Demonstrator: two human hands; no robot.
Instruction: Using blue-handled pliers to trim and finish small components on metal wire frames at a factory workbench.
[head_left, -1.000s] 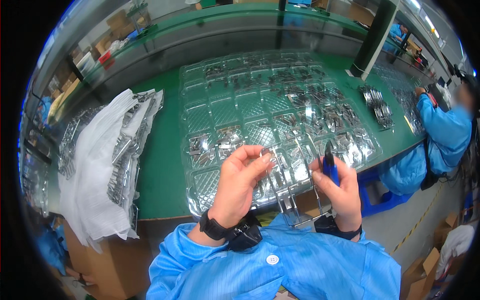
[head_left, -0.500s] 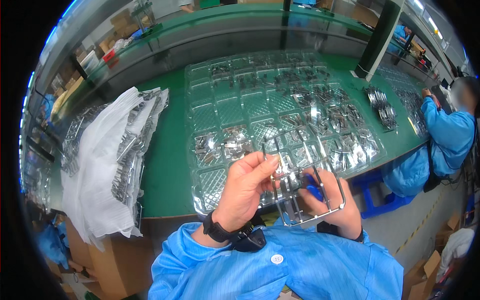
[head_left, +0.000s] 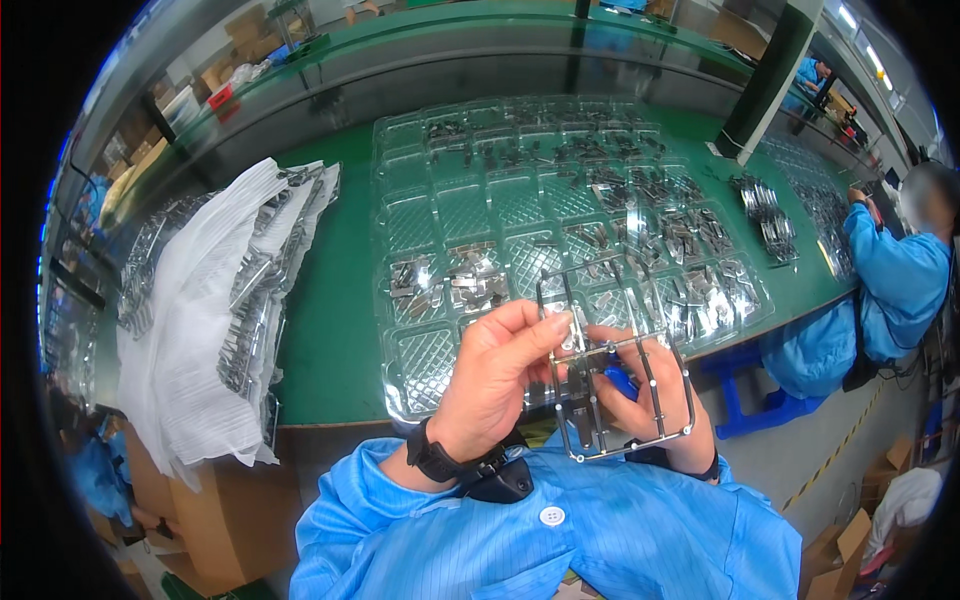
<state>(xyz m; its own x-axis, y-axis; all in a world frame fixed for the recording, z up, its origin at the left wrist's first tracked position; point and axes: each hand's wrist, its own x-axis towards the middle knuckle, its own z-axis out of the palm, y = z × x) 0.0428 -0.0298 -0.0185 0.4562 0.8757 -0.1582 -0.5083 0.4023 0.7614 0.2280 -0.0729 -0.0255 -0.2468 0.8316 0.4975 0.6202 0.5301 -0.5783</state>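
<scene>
My left hand (head_left: 488, 372) pinches a dark plastic sprue frame (head_left: 632, 445) between thumb and forefinger at its left side. The frame is a thin rectangular lattice with crossbars, held tilted over the table's front edge. Behind its bars, my right hand (head_left: 678, 392) is curled round a blue-handled tool (head_left: 621, 380); the tool's tip is hidden. The fingers of my right hand come close to the frame's inner bars. Just beyond both hands lies a clear plastic compartment tray (head_left: 408, 216), with small dark and shiny parts (head_left: 476, 284) in several compartments.
A stack of sprue frames (head_left: 262, 285) with white wrapping sheets (head_left: 190, 340) stands at the left of the green table (head_left: 335, 250). More sprues (head_left: 766, 222) lie right of the tray. A post (head_left: 768, 85) rises behind. A co-worker (head_left: 895, 250) sits at right near a blue stool (head_left: 750, 400).
The frame and my left hand have shifted slightly right in the picture. My right hand's fingers have moved up and in toward the frame's middle bars.
</scene>
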